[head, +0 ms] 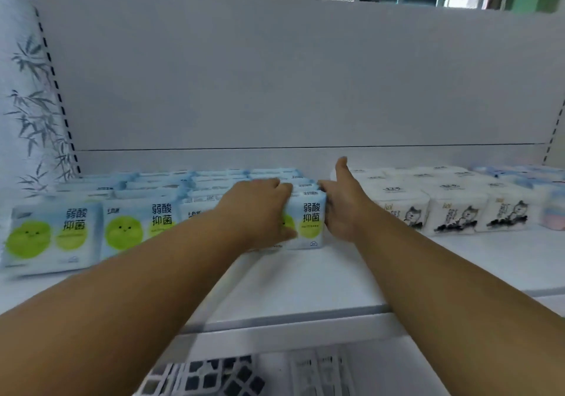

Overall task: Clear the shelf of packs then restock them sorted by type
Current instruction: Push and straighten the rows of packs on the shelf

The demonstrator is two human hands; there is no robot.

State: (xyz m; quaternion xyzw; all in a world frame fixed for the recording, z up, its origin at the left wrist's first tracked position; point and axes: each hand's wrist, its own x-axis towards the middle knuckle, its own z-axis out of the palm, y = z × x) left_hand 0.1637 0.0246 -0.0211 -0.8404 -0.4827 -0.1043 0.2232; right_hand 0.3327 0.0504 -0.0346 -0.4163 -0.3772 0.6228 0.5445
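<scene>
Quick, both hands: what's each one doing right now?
Left hand: gripping the left side of the green-dot pack.
Right hand: pressed flat against that pack's right side, thumb up.

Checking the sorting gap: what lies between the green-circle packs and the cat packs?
Head view: bare white shelf, crossed in front by the right hand.

I counted four green-circle packs [50,236] along the front row of the shelf [305,279], with more rows behind too blurred to number. Three cat-print packs [455,215] faced me at the front, and one pink-and-blue pack [554,215] showed at the right edge.
</scene>
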